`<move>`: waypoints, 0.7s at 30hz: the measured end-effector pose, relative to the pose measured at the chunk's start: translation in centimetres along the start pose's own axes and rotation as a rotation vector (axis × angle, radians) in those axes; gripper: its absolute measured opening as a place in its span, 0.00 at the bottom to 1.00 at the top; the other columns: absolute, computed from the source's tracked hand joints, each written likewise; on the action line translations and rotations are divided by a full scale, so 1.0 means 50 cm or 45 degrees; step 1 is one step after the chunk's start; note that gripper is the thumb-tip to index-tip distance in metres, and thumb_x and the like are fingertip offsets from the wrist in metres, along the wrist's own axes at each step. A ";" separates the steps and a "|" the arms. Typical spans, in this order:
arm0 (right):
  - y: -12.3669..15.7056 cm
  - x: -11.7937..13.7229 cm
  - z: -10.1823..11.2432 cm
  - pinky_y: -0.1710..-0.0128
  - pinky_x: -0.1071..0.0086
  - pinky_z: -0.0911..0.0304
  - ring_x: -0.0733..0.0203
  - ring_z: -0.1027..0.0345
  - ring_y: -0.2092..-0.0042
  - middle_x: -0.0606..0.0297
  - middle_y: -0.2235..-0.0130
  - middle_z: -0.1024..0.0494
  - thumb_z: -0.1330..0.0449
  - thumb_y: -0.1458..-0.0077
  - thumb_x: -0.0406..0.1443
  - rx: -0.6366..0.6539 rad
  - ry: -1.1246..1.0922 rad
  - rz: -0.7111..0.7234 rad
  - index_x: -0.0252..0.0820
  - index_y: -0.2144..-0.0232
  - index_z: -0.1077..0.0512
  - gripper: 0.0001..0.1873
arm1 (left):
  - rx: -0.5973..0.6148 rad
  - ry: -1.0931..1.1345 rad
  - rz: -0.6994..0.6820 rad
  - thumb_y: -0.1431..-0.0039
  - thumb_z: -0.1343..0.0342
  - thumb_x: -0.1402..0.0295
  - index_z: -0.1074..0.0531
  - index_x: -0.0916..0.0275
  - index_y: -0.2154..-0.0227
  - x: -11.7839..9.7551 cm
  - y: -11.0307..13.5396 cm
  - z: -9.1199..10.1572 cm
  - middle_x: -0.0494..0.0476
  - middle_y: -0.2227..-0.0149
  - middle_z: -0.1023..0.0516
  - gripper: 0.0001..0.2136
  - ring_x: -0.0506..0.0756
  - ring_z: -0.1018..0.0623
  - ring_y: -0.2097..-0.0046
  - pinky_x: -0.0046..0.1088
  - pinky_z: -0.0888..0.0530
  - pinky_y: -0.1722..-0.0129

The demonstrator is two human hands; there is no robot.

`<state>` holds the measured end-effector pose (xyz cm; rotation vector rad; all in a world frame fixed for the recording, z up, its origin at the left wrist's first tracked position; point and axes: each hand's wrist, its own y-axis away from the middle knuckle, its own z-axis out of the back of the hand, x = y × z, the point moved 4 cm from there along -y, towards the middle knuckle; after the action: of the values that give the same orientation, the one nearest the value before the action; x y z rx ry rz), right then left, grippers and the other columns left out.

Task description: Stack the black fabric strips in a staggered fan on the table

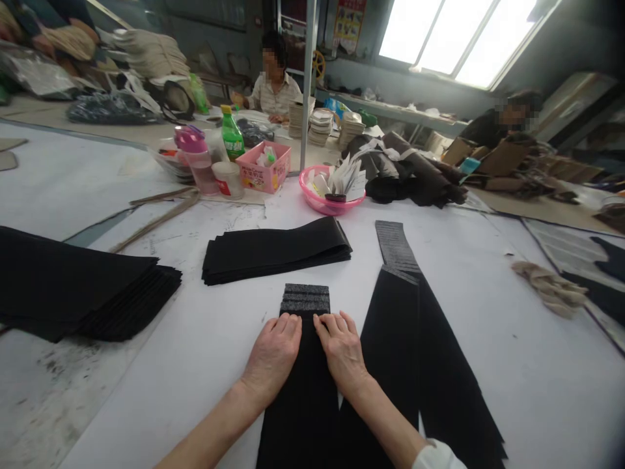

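While "Milk" can be read on the pink box [258, 177] and papers [350, 179] are held in the bowl [336, 208] nearby, a black strip [303, 404] is laid centrally on the table [190, 365], pinched below grey bands [305, 298] by bunched fingers of the left hand [276, 348] and right hand [342, 343].

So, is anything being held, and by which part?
The left hand and right hand touch the black strips near the grey-banded end; pinched or only pressed, I cannot tell.

Left hand [274, 355] and right hand [342, 348]: both bare. Pale whitish sleeve [437, 456] on right forearm [388, 417], edge slightly creased. Left forearm [209, 423] bare as far as visible.
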<state>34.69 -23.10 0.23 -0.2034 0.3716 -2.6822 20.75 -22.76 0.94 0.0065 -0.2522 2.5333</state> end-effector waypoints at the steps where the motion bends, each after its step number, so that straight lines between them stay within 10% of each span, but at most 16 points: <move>1: -0.001 0.001 0.002 0.40 0.52 0.48 0.56 0.37 0.52 0.59 0.56 0.28 0.50 0.37 0.27 0.008 0.011 -0.001 0.38 0.45 0.35 0.19 | -0.004 -0.013 0.012 0.41 0.52 0.81 0.33 0.72 0.48 0.005 0.003 -0.002 0.66 0.50 0.28 0.18 0.63 0.30 0.48 0.41 0.30 0.51; 21: -0.001 0.003 0.005 0.37 0.54 0.51 0.55 0.38 0.50 0.59 0.55 0.29 0.49 0.38 0.27 0.012 0.032 0.007 0.39 0.45 0.34 0.20 | -0.109 -0.097 0.018 0.44 0.53 0.83 0.31 0.75 0.49 0.059 0.063 -0.022 0.71 0.49 0.29 0.19 0.65 0.29 0.46 0.41 0.28 0.46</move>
<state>34.57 -23.18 0.49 -0.1660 0.3667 -2.6825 16.59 -23.46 -0.51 0.0679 -0.3917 2.5374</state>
